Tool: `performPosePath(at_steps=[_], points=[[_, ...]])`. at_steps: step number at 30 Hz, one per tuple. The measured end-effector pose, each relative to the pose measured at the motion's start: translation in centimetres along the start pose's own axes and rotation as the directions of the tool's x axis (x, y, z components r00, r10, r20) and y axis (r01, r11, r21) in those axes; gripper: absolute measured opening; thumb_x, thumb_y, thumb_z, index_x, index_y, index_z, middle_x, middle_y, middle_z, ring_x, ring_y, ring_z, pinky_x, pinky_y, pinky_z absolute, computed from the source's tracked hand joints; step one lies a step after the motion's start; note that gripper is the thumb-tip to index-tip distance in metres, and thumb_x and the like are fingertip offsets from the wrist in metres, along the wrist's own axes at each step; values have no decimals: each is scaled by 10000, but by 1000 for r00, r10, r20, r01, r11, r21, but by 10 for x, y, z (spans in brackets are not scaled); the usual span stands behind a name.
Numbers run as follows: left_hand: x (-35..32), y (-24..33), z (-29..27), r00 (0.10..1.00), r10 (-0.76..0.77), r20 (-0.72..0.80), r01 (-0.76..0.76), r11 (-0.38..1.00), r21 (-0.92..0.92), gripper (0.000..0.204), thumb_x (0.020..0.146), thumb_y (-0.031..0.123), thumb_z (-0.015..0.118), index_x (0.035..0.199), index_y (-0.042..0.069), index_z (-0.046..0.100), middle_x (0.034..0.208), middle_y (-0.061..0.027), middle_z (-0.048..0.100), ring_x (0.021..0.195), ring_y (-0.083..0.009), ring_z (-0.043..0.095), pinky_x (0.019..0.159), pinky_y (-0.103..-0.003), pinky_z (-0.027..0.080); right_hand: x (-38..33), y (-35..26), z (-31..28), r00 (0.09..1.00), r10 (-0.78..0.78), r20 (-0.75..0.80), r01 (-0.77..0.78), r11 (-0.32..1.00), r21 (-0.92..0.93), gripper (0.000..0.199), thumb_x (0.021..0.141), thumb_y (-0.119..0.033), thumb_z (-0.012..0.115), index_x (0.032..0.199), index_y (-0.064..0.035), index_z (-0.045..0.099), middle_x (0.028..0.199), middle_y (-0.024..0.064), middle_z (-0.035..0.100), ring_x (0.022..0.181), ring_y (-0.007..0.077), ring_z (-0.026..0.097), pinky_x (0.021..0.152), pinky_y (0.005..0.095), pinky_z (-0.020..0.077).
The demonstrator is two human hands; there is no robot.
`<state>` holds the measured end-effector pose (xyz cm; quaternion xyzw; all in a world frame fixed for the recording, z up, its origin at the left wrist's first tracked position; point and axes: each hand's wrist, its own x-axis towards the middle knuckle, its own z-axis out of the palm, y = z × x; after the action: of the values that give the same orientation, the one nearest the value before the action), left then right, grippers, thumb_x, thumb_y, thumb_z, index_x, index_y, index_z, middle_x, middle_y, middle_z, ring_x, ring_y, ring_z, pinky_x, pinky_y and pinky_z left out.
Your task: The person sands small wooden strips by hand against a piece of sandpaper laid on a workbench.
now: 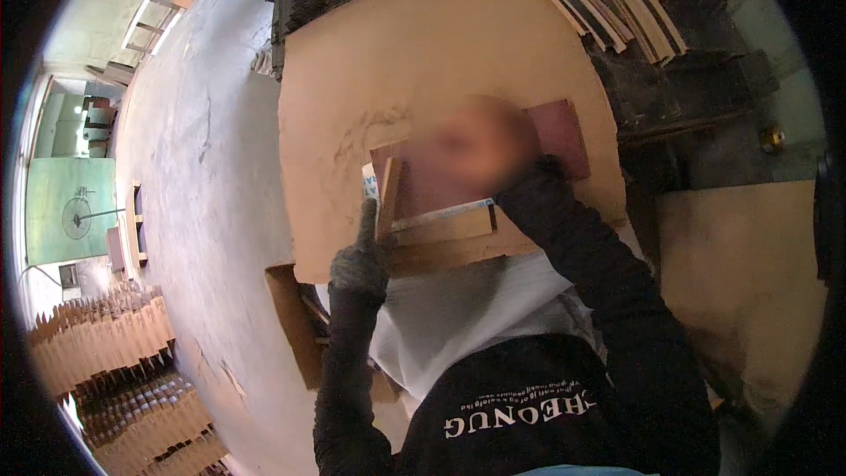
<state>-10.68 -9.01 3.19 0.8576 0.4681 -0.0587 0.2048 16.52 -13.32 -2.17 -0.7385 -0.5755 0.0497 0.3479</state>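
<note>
A dark red, flat sheet or panel [560, 137] lies on a brown board [441, 31] in front of me. Along its left side runs a short wooden strip [389, 194], and another wooden strip [445, 226] lies along its near edge. Printed tape or film shows beside both strips. My left hand [359, 264], in a grey glove, is closed at the near end of the left strip, one finger stretched along it. My right hand [485, 143] is over the red panel; a heavy blur hides its fingers and anything in them.
Several curved wooden slats [608, 13] are stacked on a dark surface at the far right. A white sheet [458, 308] hangs between the board and my body. Many wooden parts [106, 335] stand at the lower left, and a fan [77, 218] is at the far left.
</note>
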Motion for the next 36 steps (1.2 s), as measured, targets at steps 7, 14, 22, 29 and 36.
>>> performPosePath(at_steps=[7, 14, 22, 29, 36], points=[[64, 0, -18, 724, 614, -313, -381, 735, 561, 656, 873, 94, 508, 1455, 12, 215, 992, -216, 621, 556, -298, 515, 541, -426, 426, 9, -31, -23, 994, -66, 92, 55, 991, 120, 254, 729, -358, 704, 891, -163, 684, 930, 81, 576, 994, 305, 511, 917, 459, 366], [-18, 2, 21, 948, 249, -197, -228, 965, 127, 507, 893, 100, 509, 1380, 31, 384, 970, -223, 635, 429, -297, 471, 447, -433, 409, -4, 0, 1, 995, -75, -62, 75, 997, -2, 235, 711, -318, 734, 893, -179, 680, 942, 18, 547, 987, 243, 516, 977, 438, 324], [91, 33, -32, 587, 639, -497, -407, 764, 501, 539, 873, 145, 558, 1372, 47, 378, 784, -135, 561, 694, -251, 544, 565, -402, 417, 1, 9, -6, 993, -97, -67, 96, 995, -17, 250, 732, -361, 712, 902, -179, 692, 942, 52, 580, 1009, 285, 509, 989, 473, 314], [24, 35, 2, 887, 324, -329, -185, 902, 390, 256, 854, 267, 540, 1093, 186, 584, 892, -109, 583, 815, -313, 586, 637, -449, 468, 3, -6, 2, 997, -61, -47, 60, 998, -35, 250, 709, -339, 740, 893, -174, 701, 900, 25, 565, 936, 250, 546, 965, 440, 332], [33, 42, 11, 905, 218, -364, -127, 958, 258, 206, 833, 240, 579, 978, 93, 571, 885, -147, 602, 826, -345, 600, 672, -470, 472, -1, -4, -4, 991, -91, -95, 89, 996, -26, 251, 733, -365, 708, 914, -190, 700, 923, 45, 589, 971, 263, 533, 950, 460, 337]])
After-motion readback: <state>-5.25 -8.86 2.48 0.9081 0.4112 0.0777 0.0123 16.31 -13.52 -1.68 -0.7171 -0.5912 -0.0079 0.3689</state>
